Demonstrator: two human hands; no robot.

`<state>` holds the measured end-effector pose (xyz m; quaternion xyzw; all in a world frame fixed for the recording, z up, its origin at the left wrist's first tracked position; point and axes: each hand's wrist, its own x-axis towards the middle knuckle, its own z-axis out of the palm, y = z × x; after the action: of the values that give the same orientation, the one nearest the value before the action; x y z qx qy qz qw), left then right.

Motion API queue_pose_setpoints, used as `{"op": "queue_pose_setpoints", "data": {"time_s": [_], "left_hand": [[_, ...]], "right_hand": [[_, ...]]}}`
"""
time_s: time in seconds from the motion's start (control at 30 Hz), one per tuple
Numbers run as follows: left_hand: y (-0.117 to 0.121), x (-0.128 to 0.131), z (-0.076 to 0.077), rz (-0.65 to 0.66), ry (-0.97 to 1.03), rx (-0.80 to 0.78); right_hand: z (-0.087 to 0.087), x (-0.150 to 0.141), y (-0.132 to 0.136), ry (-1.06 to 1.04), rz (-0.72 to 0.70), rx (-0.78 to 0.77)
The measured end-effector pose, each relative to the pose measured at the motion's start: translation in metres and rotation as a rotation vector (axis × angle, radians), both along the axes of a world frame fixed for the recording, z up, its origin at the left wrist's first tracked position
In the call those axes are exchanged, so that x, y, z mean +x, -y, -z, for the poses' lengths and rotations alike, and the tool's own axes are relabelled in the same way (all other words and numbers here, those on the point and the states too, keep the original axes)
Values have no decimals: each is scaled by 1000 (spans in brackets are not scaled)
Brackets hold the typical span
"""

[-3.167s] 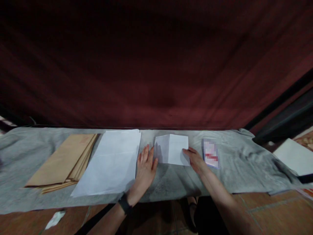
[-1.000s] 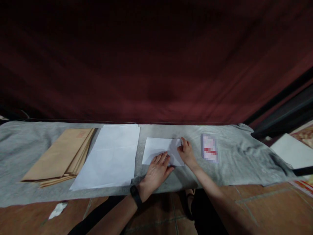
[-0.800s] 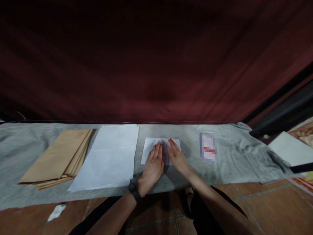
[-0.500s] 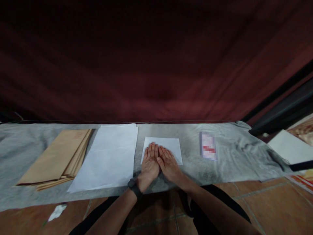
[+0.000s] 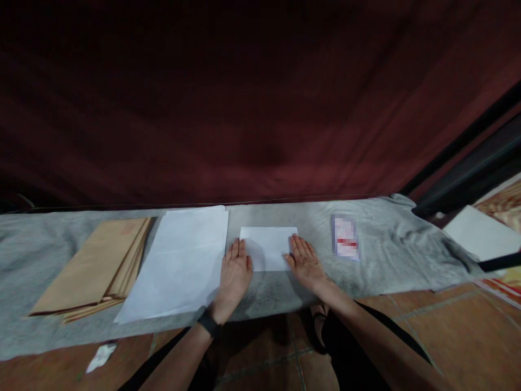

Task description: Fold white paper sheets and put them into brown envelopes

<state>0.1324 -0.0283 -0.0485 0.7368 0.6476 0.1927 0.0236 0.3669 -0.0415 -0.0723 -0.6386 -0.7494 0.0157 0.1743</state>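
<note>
A small white rectangle of paper point(image 5: 268, 247), perhaps folded, lies flat on the grey cloth point(image 5: 268, 298) in front of me. My left hand point(image 5: 236, 271) rests at its left edge, palm down, fingers stretched out. On the paper's right edge lies my right hand point(image 5: 305, 263), also flat, with the thumb held apart from the fingers. Neither hand grips anything. Left of my left hand is a stack of large white paper sheets point(image 5: 179, 260).
Brown paper envelopes point(image 5: 89, 266) are piled at the far left. A small pale item with a red band point(image 5: 346, 239), blurred out, lies to the right. Behind the cloth hangs a dark red curtain point(image 5: 260, 136). A crumpled white scrap point(image 5: 101, 355) is on the tiled floor.
Both hands were side by side on the middle of the small paper. They have slid apart, the left to the left edge and the right to the right edge.
</note>
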Motion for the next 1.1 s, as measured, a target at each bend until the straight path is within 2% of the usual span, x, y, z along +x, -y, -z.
{"op": "queue_pose_setpoints", "data": {"time_s": [0.13,0.23,0.4,0.57,0.73,0.87,1.0,1.1], "left_hand": [[-7,-8,-9,27,77,19],[-10,-10,-11,21,151,16],[-14,-11,-6,-10,314,-4],[-14,-20,0,14,400,-37],[-5,-18,-10,21,289,-23],[4,9,-19,76,94,117],[8,40,-9,316,35,68],[7,47,2,336,-16,6]], "right_hand": [[-1,5,-1,-2,19,4],[-9,-1,-2,-18,20,13],[-24,-23,-1,-61,-67,-15],[-24,-42,4,-44,-172,-29],[-21,-44,5,3,-167,-30],[-20,-45,5,18,-163,-32],[-17,-49,5,66,-208,-35],[-15,-49,5,87,-220,-28]]}}
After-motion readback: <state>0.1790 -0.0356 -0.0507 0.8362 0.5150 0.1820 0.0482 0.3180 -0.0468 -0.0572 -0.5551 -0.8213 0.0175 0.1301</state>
